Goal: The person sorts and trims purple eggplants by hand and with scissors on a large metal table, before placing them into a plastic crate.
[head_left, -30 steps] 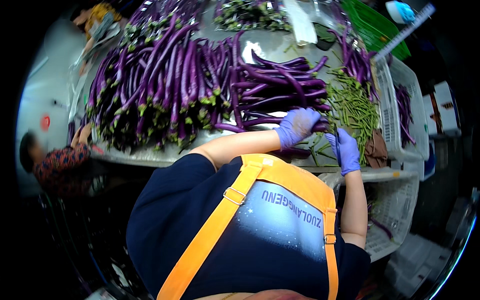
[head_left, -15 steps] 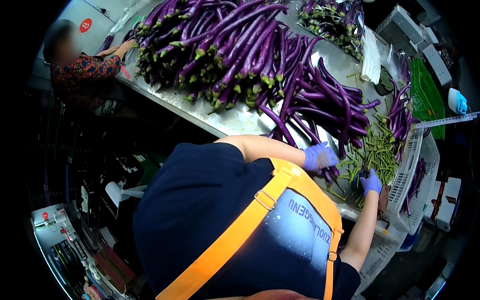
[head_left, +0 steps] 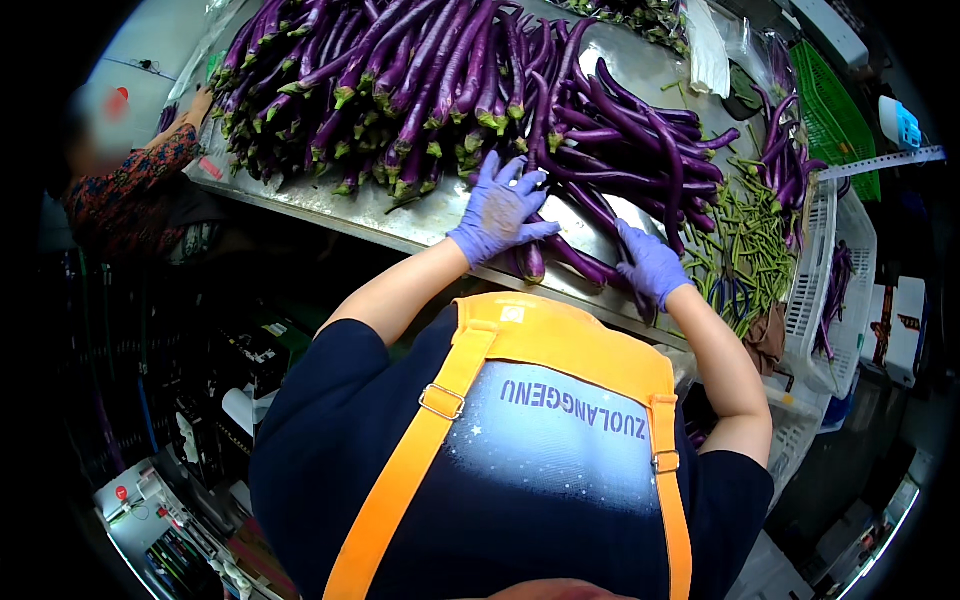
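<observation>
My left hand (head_left: 500, 210), in a purple glove, is open with fingers spread over the stem ends of long purple eggplants (head_left: 440, 75) piled on the steel table (head_left: 350, 210). My right hand (head_left: 650, 265), also gloved, is closed on an eggplant (head_left: 598, 205) lying lengthwise beside the group of crosswise ones. A few loose eggplants (head_left: 575, 262) lie between my hands near the front edge. Right of them is a heap of cut green stems (head_left: 750, 240), with blue-handled scissors (head_left: 728, 295) lying on it.
A co-worker (head_left: 120, 200) reaches onto the table's left end. White crates (head_left: 800, 310) stand along the right side, one holding eggplants, with a green crate (head_left: 835, 120) behind. More eggplants lie at the back and right. A brown cloth (head_left: 765, 340) sits at the front right corner.
My left hand has moved left and up onto the main pile. My right hand has left the scissors and moved left onto an eggplant. The view has also shifted.
</observation>
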A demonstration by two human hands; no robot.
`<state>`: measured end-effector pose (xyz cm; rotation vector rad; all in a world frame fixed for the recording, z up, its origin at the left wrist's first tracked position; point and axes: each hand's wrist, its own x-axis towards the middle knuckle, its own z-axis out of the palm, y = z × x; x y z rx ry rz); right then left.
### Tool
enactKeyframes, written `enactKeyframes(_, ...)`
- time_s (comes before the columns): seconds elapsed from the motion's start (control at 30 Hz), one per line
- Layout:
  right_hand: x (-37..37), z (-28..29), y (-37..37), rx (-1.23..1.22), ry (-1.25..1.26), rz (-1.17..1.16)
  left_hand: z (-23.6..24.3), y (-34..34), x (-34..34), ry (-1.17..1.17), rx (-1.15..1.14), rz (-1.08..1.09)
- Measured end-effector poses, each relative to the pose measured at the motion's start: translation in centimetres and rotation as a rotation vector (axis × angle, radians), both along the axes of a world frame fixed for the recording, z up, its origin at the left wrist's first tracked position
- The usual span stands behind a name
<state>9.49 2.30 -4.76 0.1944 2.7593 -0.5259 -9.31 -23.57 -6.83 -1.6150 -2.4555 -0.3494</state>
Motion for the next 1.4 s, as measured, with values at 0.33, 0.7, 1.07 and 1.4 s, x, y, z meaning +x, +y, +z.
enactKeyframes(0.33,0.3,-3.3,3.6,0.155,0.234,-0.085,-2.0,-2.4,-2.6,-0.558,0.194,0.032)
enactKeyframes(0.7,-1.8,-0.2,-5.9,-0.053,-0.136,0.078,-0.1,-1.0,-0.8,-1.086,-0.064,0.475)
enactKeyframes(1.07,-6.0,-4.6,-7.2,-0.324,0.078,0.343,-3.4,0.0,-5.5,-1.719,-0.184,0.440)
enactKeyframes(1.4,-9.2,-5.9,-5.4,-0.230,0.078,0.435,-2.9,1.5,-4.3,-1.555,-0.108,0.421)
